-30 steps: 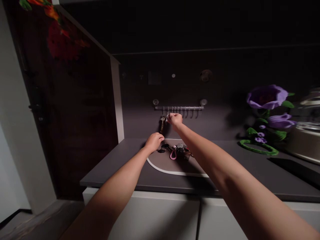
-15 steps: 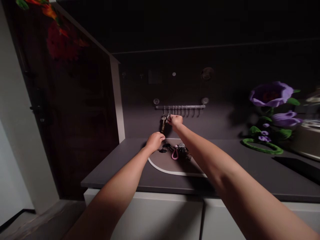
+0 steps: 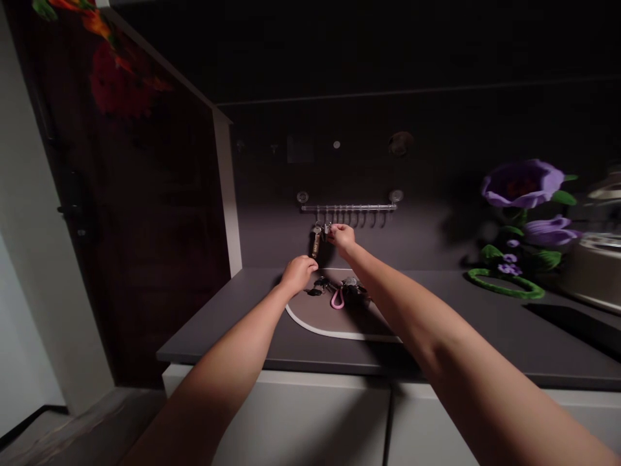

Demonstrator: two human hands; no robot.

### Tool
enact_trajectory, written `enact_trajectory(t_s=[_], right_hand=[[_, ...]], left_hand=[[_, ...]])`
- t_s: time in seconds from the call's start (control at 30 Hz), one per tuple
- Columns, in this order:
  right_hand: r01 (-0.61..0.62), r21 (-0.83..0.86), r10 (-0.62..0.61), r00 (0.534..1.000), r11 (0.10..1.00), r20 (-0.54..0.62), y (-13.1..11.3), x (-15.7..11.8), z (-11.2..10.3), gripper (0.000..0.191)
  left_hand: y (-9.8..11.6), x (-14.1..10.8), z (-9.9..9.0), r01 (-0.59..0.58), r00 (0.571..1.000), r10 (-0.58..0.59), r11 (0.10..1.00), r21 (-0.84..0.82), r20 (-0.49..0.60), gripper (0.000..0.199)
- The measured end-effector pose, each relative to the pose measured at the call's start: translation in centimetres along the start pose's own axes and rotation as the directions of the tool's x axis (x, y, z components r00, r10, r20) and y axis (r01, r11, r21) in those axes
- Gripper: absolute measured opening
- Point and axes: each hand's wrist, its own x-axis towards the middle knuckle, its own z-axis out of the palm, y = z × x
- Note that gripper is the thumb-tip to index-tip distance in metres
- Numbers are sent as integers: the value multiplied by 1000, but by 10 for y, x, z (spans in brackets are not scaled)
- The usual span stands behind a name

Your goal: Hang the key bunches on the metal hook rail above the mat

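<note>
One-handedly pinching small silver keys (image 3: 326, 229) with the right hand (image 3: 342, 236), near the left end of the hook rail (image 3: 349, 208); holding the left hand (image 3: 297, 274) half-curled just below the tagged key (image 3: 316, 244) hanging there, impossible to tell whether gripping anything; reaching above dark keys (image 3: 317, 286) and a pink loop (image 3: 337, 307) on the mat (image 3: 317, 316); facing purple flowers (image 3: 524, 186) near the counter's (image 3: 223, 323) back edge.

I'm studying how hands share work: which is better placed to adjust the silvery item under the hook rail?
Probably the right hand: it is raised, its fingertips right beside the silvery item, just under the hook rail. The left hand sits lower, near the bottom of the hanging key tag.
</note>
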Motion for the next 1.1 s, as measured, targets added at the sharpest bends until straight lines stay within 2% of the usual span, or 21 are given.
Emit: enact_trajectory(t_s=[0.13,0.4,0.57,0.77,0.83,0.9,1.0,1.1], right_hand=[[-101,40,102,995,994,-12,-8,-12,-4,8],[-103,-52,105,994,993,31,-19,-36,-17,10],[-44,-139,61,990,989,123,-19,-53,-27,6],[108,-338,-32,974,935,224,3,-72,-45,6],[174,-413,-60,960,894,274,10,-77,-51,5],[254,-518,-80,939,817,334,15,-82,-57,5],[394,-674,-92,895,624,437,17,-85,-61,8],[499,-733,-84,848,463,524,18,-82,-60,13]], left_hand=[[1,-1,-1,1,1000,-1,999,-34,-10,20],[0,-1,1,-13,1000,12,999,-51,-22,22],[1,-2,-1,-21,1000,20,997,-68,-10,23],[2,-3,-1,-15,999,17,999,-51,40,22],[3,-4,-1,-21,998,23,999,-41,50,21],[3,-4,-1,-31,998,33,999,-35,62,21],[1,-5,0,-43,996,45,999,-29,79,22],[-2,-5,4,-33,997,35,999,-27,76,22]])
